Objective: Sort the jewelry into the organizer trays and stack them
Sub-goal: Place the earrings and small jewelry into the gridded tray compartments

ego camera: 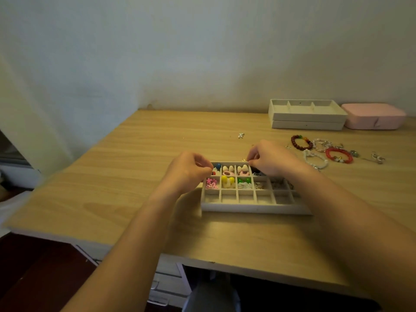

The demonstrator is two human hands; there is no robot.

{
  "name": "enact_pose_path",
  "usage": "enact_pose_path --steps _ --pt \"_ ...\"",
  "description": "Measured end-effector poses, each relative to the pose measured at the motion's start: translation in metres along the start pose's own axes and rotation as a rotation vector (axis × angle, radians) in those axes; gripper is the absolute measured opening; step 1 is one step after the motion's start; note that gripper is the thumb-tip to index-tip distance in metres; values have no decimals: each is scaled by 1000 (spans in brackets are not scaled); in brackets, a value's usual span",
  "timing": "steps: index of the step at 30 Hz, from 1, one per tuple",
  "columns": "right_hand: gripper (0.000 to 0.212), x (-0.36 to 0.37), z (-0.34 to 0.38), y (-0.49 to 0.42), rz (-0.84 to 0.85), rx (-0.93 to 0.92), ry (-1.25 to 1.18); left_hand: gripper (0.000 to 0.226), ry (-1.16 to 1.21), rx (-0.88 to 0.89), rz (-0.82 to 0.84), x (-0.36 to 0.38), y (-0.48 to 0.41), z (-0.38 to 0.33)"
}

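On the desk (135,176), the left hand (189,171) and right hand (271,161) sat at the divided tray's (254,208) far rim. Both grips were curled into pinches; what they pinched could not be told.

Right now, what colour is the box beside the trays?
The box is pink, seen in the head view.

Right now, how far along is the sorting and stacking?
Partly done. In the grid tray, the back two rows hold small pieces; the front row is empty. The left hand and right hand work at its far edge; what they pinch is unclear. Remaining: the loose bracelets, then stacking with the two trays behind.
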State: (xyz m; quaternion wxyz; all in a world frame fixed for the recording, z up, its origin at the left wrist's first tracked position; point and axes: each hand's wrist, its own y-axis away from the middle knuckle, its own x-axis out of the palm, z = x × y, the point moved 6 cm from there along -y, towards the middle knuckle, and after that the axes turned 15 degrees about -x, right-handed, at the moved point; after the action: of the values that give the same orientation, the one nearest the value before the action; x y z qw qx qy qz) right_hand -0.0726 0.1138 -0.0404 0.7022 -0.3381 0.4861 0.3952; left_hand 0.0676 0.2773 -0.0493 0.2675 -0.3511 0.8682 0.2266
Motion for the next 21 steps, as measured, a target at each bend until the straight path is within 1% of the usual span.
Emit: enact_pose_path --steps 4,6,8,11,13,16,21 --pt "15 -11 -12 7 -87 82 36 7 51 28 97 8 5 -10" --pt "13 -20 -4 10 -156 26 -2 9 97 60 85 2 9 -13" --pt "11 -23 17 13 -149 -85 -153 12 171 62 88 -4 15 -12" --pt "11 -20 52 21 -44 -196 -414 13 259 69 114 -9 23 -10" --pt "12 -18 66 24 -21 -210 -505 15 306 83 127 -14 28 -9" --pt "13 -14 81 28 -38 -205 -630 17 347 94 154 -17 33 -8" --pt "13 -9 91 35 -48 -163 -766 19 376 106 188 -21 38 -2"
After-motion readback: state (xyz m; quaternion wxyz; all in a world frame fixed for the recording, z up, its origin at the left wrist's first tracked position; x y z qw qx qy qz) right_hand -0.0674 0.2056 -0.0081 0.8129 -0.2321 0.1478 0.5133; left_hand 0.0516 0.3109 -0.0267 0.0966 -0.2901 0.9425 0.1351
